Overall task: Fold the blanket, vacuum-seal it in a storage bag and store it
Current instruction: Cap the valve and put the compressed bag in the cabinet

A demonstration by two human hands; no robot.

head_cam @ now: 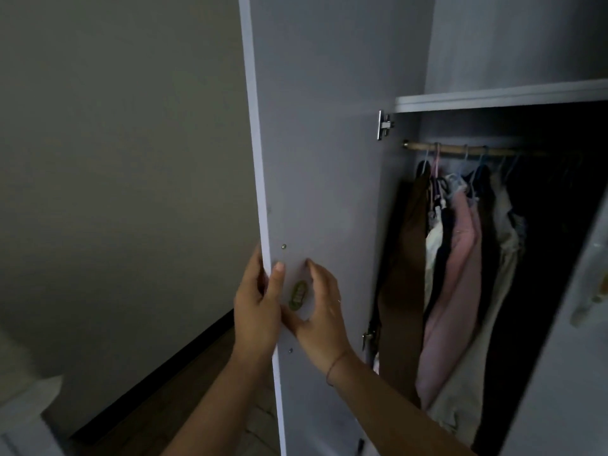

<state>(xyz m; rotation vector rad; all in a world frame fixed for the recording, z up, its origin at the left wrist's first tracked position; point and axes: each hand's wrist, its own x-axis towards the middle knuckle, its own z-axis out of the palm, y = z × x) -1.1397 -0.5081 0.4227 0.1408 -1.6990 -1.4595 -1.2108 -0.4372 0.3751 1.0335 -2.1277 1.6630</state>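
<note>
The blanket was out of view. The wardrobe door (322, 159) stood open, and the left hand (256, 307) clasped its free edge low down, thumb on the inner face and fingers wrapped behind. The right hand (324, 311) lay just beside it, arched fingertips pressed to the inner face and grasping nothing, with a small oval sticker (297, 295) between the two hands. Past the hinge (384, 125), clothes (460, 258) hung from a rail (460, 152) under the shelf (500, 95).
</note>
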